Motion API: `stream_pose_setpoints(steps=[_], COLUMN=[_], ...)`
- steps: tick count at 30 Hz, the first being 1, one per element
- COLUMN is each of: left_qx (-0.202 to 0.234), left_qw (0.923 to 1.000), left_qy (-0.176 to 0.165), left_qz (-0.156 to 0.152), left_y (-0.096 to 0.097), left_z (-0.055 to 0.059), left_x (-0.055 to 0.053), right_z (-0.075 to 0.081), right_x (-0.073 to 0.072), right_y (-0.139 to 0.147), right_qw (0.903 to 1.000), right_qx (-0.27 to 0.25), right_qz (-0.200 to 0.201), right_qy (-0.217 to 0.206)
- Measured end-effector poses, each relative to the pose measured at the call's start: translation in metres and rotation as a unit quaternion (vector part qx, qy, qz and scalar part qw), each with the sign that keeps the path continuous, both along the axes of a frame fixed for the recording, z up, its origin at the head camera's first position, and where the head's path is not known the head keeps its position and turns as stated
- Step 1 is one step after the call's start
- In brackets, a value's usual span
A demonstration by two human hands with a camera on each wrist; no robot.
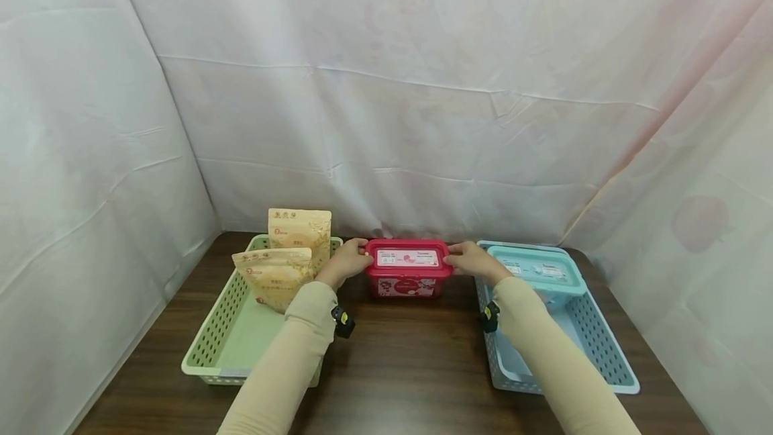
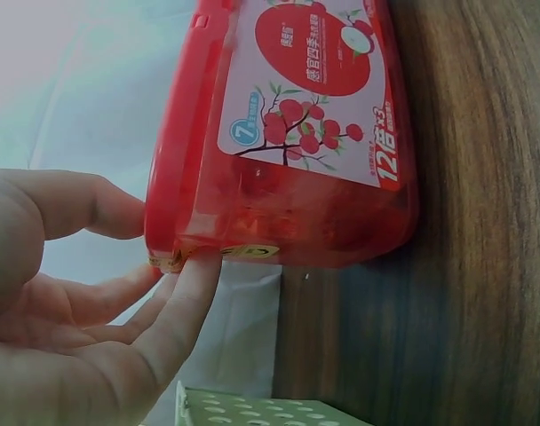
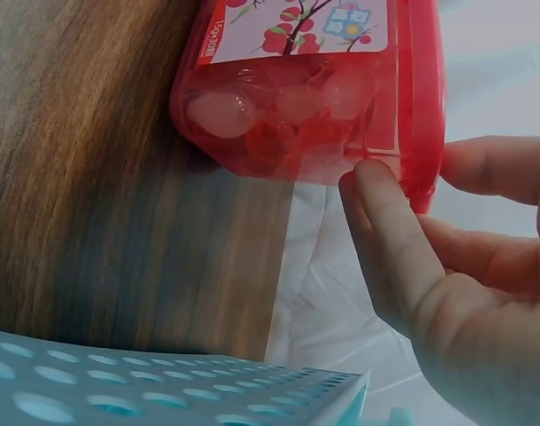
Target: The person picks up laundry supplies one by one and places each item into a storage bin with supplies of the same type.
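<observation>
A red laundry-pod box (image 1: 405, 287) with a closed lid and a fruit-printed label is upright at the back of the table, midway between two baskets. My left hand (image 1: 348, 260) grips the left end of its lid rim, thumb on top and fingers beneath. At the opposite end, my right hand (image 1: 474, 260) pinches the rim the same way. In the left wrist view, the fingers (image 2: 186, 306) press under the lid's edge. Rounded pods show through the box's translucent wall (image 3: 279, 115) in the right wrist view.
To the left, a green basket (image 1: 208, 341) holds two yellow pouches (image 1: 279, 280) standing up. A blue basket (image 1: 604, 337) on the right contains a turquoise lidded box (image 1: 540, 270). Behind the wooden table (image 1: 410, 368) hangs a white curtain (image 1: 398, 126).
</observation>
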State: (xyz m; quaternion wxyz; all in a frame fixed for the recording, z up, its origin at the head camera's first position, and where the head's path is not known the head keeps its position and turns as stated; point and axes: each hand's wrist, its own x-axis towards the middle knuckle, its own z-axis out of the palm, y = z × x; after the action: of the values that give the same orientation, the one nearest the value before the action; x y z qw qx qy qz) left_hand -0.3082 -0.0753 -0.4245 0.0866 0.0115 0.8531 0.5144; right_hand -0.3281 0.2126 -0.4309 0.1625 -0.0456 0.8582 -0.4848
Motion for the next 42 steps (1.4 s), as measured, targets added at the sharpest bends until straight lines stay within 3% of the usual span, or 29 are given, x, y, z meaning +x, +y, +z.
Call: stream_pose_setpoints(steps=[9, 17, 24, 29, 35, 42], left_qx=[0.033, 0.023, 0.042, 0.006, -0.048, -0.050], left_qw=[0.9994, 0.9997, 0.9991, 0.9999, 0.9974, 0.9970], left_qy=[-0.007, -0.006, -0.006, 0.006, 0.044, 0.045], left_qz=[0.000, 0.000, -0.006, -0.010, -0.030, -0.038], left_y=[-0.001, -0.002, -0.004, -0.005, -0.005, -0.008], left_z=[-0.003, -0.003, -0.004, -0.002, 0.001, 0.002], left_x=[-0.001, 0.000, 0.005, 0.015, 0.028, 0.035], right_z=[0.000, 0.000, 0.004, 0.009, 0.016, 0.017], right_x=[0.003, 0.004, 0.011, 0.019, 0.029, 0.037], right_y=[-0.001, -0.002, -0.005, -0.010, -0.013, -0.013], right_qw=[0.9994, 0.9997, 0.9995, 0.9965, 0.9812, 0.9821], right_qx=[-0.034, -0.022, 0.027, 0.074, 0.167, 0.164], right_qz=[0.003, 0.002, 0.006, 0.021, 0.055, 0.063], right_qy=[-0.005, -0.004, 0.013, 0.034, 0.079, 0.068])
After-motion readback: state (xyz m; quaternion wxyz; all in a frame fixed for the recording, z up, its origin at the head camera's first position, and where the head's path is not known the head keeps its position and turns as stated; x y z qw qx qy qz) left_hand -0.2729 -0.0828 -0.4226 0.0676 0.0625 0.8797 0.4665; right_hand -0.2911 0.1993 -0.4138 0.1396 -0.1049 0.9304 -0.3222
